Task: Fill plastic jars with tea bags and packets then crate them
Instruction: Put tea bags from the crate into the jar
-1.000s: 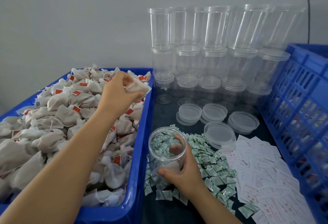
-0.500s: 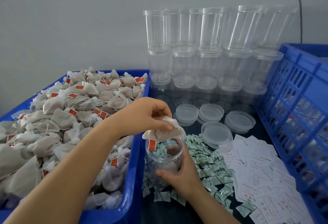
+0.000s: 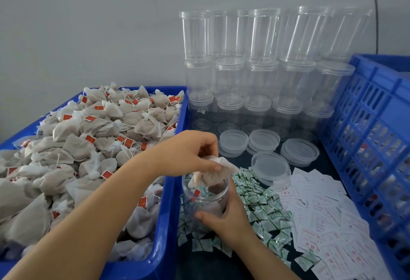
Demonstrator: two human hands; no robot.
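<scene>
My right hand (image 3: pixel 224 217) grips a clear plastic jar (image 3: pixel 205 202) that stands upright on the dark table, among small green-and-white packets (image 3: pixel 264 211). My left hand (image 3: pixel 188 151) pinches a beige tea bag (image 3: pixel 213 174) over the jar's mouth; the bag's lower part and red tag hang inside the rim. A blue bin (image 3: pixel 165 231) at the left is heaped with tea bags (image 3: pixel 88 146) with red tags.
Stacked empty clear jars (image 3: pixel 261 69) stand against the back wall. Several loose clear lids (image 3: pixel 270 166) lie in front of them. White paper slips (image 3: pixel 328 220) are spread at the right. A blue slotted crate (image 3: pixel 375 137) stands along the right edge.
My left hand took a tea bag from the bin heap and carried it right and down to the jar mouth. The right hand kept its hold on the jar.
</scene>
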